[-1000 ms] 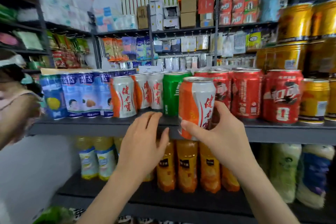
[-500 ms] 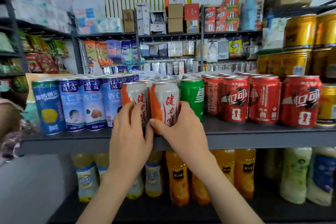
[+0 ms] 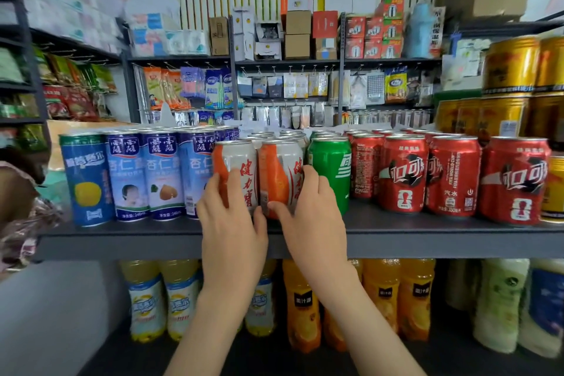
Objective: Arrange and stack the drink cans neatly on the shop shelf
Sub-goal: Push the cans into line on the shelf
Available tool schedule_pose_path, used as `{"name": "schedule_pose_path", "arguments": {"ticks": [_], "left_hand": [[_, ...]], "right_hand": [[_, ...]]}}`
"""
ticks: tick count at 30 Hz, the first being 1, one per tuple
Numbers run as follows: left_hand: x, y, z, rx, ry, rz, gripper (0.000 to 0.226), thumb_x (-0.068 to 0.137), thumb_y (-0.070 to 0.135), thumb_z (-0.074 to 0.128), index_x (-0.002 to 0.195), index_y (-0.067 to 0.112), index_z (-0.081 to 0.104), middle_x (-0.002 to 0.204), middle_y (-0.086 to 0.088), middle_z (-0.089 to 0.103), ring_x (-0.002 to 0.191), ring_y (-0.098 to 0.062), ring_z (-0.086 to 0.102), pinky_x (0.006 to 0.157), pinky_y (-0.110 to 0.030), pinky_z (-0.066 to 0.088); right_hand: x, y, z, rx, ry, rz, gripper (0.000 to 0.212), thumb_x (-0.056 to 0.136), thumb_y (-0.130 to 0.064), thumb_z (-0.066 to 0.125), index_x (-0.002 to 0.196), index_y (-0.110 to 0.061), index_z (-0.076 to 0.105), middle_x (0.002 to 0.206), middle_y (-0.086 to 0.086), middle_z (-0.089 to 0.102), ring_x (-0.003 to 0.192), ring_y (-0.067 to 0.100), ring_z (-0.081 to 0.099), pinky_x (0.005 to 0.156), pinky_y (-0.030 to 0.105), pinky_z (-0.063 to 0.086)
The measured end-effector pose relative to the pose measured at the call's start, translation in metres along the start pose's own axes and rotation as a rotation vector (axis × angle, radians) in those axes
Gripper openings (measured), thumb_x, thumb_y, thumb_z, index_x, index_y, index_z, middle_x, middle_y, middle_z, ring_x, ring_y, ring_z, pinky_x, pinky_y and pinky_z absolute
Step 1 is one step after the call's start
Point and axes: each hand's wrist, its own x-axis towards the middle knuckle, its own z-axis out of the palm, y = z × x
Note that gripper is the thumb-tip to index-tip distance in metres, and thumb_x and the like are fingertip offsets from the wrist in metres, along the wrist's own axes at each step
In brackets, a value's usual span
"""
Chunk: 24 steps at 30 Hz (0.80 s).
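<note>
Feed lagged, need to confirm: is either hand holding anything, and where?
Both. The left hand grips the left orange-and-white can round its lower body; the right hand grips the right orange-and-white can at its lower right side, thumb in front.

My left hand (image 3: 232, 223) is wrapped round the left orange-and-white can (image 3: 236, 159) and my right hand (image 3: 311, 217) grips the right orange-and-white can (image 3: 279, 168) just beside it. Both stand upright at the front of the grey shelf (image 3: 427, 238). Tall blue cans (image 3: 158, 174) on their left, a green can (image 3: 331, 168) right next to them, then red cans (image 3: 403, 174). Gold cans (image 3: 506, 67) stacked far right, orange juice bottles (image 3: 300, 299) on the shelf below.
</note>
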Motion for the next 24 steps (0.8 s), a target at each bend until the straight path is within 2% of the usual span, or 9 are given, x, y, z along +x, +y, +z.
{"name": "schedule_pose_path", "arguments": {"ticks": [6, 9, 13, 16, 19, 24], "left_hand": [[-0.006, 0.007, 0.003, 0.01, -0.031, -0.052, 0.064, 0.078, 0.015, 0.073, 0.132, 0.005, 0.041, 0.135, -0.027, 0.039, 0.12, -0.044, 0.04, 0.091, -0.053, 0.045], [-0.01, 0.02, 0.0, -0.014, -0.005, -0.033, 0.056, 0.079, 0.014, 0.07, 0.129, 0.003, 0.046, 0.134, -0.026, 0.04, 0.122, -0.043, 0.04, 0.094, -0.055, 0.043], [-0.018, 0.051, 0.002, -0.106, 0.028, 0.101, 0.047, 0.08, 0.01, 0.067, 0.125, 0.004, 0.052, 0.132, -0.022, 0.044, 0.123, -0.036, 0.038, 0.101, -0.046, 0.036], [-0.028, 0.076, 0.008, -0.178, 0.008, 0.155, 0.044, 0.082, 0.011, 0.063, 0.124, 0.004, 0.053, 0.127, -0.019, 0.05, 0.119, -0.032, 0.042, 0.1, -0.042, 0.037], [-0.038, 0.104, 0.016, -0.226, -0.053, 0.179, 0.042, 0.084, 0.018, 0.057, 0.125, 0.006, 0.054, 0.123, -0.015, 0.054, 0.117, -0.028, 0.046, 0.099, -0.038, 0.037], [-0.047, 0.158, 0.031, -0.255, -0.147, 0.184, 0.045, 0.084, 0.025, 0.054, 0.126, 0.008, 0.054, 0.123, -0.009, 0.056, 0.115, -0.025, 0.051, 0.097, -0.031, 0.036]], "right_hand": [[-0.003, 0.003, -0.001, 0.036, -0.004, -0.034, 0.066, 0.092, -0.033, 0.057, 0.145, -0.012, 0.025, 0.132, 0.002, 0.042, 0.124, 0.018, 0.039, 0.099, 0.027, 0.038], [-0.01, 0.01, -0.01, 0.066, 0.032, -0.084, 0.057, 0.091, -0.025, 0.059, 0.141, -0.011, 0.035, 0.126, 0.003, 0.048, 0.117, 0.018, 0.044, 0.098, 0.024, 0.037], [-0.019, 0.03, -0.034, 0.066, 0.063, -0.099, 0.052, 0.09, -0.017, 0.059, 0.139, -0.01, 0.04, 0.123, 0.003, 0.051, 0.114, 0.016, 0.047, 0.097, 0.022, 0.038], [-0.024, 0.052, -0.061, 0.06, 0.066, -0.111, 0.051, 0.09, -0.015, 0.059, 0.138, -0.013, 0.041, 0.124, 0.0, 0.049, 0.114, 0.013, 0.046, 0.098, 0.023, 0.041], [-0.027, 0.078, -0.09, 0.052, 0.041, -0.103, 0.051, 0.091, -0.017, 0.058, 0.138, -0.018, 0.04, 0.122, -0.007, 0.046, 0.112, 0.007, 0.044, 0.093, 0.012, 0.033], [-0.03, 0.122, -0.132, 0.029, 0.06, -0.098, 0.046, 0.091, -0.016, 0.058, 0.135, -0.018, 0.044, 0.12, -0.008, 0.048, 0.112, 0.006, 0.044, 0.093, 0.012, 0.034]]}}
